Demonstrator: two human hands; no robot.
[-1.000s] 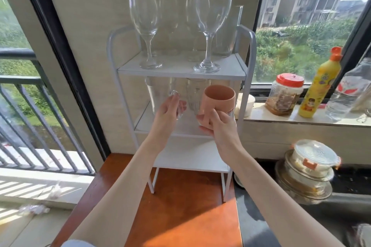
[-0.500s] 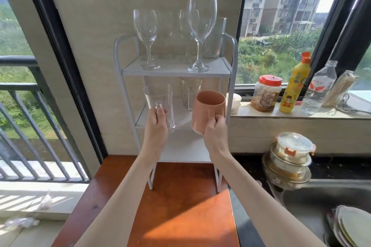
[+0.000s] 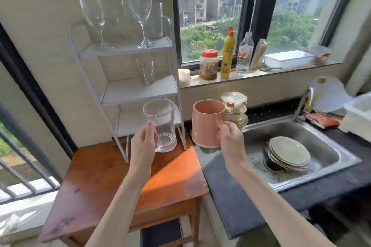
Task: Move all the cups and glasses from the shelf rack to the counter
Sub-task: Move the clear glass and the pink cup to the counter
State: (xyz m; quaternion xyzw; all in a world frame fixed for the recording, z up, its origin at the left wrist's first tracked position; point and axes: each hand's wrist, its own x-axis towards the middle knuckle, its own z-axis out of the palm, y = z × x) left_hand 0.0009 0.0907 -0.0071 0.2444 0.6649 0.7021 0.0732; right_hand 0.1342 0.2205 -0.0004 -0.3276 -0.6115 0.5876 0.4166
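Note:
My left hand (image 3: 143,142) grips a clear glass mug (image 3: 160,124) by its handle, held in the air in front of the white shelf rack (image 3: 138,92). My right hand (image 3: 228,136) holds a pink cup (image 3: 205,122) upright above the dark counter (image 3: 226,190), left of the sink. On the rack's top shelf stand two wine glasses (image 3: 140,14) in front, with more clear glassware behind them. One clear tumbler (image 3: 147,71) is left on the middle shelf. The bottom shelf looks bare.
The rack stands on an orange wooden table (image 3: 112,182). A steel sink (image 3: 297,146) holds stacked plates (image 3: 289,154). Lidded containers (image 3: 234,108) sit behind the pink cup. The windowsill carries a jar (image 3: 208,64), a yellow bottle (image 3: 226,54), a water bottle (image 3: 244,54) and a small white cup (image 3: 183,77).
Both hands have pulled the glass mug and the pink cup out of the middle shelf, down and toward me. The view has swung right, showing the sink and counter.

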